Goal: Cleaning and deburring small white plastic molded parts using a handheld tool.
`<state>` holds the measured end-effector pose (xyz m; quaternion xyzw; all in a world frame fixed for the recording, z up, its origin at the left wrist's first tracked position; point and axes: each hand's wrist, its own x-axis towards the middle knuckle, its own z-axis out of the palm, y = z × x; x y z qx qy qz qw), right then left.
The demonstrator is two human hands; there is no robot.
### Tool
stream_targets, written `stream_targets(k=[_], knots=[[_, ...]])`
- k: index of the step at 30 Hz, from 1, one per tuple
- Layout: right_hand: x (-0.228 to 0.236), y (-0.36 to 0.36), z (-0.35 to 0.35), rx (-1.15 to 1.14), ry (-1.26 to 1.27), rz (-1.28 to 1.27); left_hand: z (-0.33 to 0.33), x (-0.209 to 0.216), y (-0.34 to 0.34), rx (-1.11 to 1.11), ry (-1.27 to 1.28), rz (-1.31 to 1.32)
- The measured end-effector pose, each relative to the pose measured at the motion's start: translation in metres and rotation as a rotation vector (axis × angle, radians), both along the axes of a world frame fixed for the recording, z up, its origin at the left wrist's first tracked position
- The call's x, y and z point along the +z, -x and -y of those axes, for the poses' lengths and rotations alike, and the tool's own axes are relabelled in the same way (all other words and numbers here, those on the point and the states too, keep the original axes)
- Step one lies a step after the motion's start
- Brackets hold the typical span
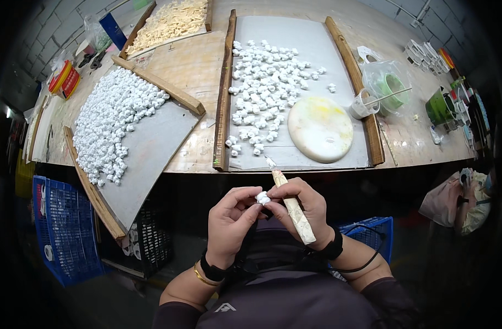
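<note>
A small lumpy white piece (263, 198) is pinched between the thumb and fingers of my left hand (229, 222), just off the table's near edge. My right hand (310, 208) grips a slim knife-like tool (296, 215) with a thick, pale, wrapped handle. Its narrow tip points away from me, toward the table. The right thumb and forefinger also meet the white piece, so both hands touch it. Many similar white pieces (262, 82) lie scattered on a grey board (311, 44) straight ahead. A round white disc (320, 131) with yellow stains rests on that board.
Wooden strips (224, 93) edge the board. On the left, a tilted board (152, 148) bears a white heap (111, 115). Cream pieces (171, 22) fill a far tray. A cup (363, 105) and a bagged green container (392, 88) stand right; blue crates (67, 225) sit below.
</note>
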<state>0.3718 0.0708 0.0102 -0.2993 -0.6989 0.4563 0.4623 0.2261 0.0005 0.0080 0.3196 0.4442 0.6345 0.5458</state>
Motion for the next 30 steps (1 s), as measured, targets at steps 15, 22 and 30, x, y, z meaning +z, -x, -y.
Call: stream_targets(k=[15,22,30], knots=[[-0.009,-0.013,0.003,0.071,0.005,-0.052,-0.003,-0.005,-0.013,0.057,-0.043,0.071],[-0.012,-0.02,0.001,0.082,-0.041,-0.039,-0.006,-0.004,-0.015,0.088,-0.016,0.005],[-0.01,-0.053,-0.006,0.137,0.055,-0.176,-0.005,-0.01,-0.005,0.02,0.03,0.193]])
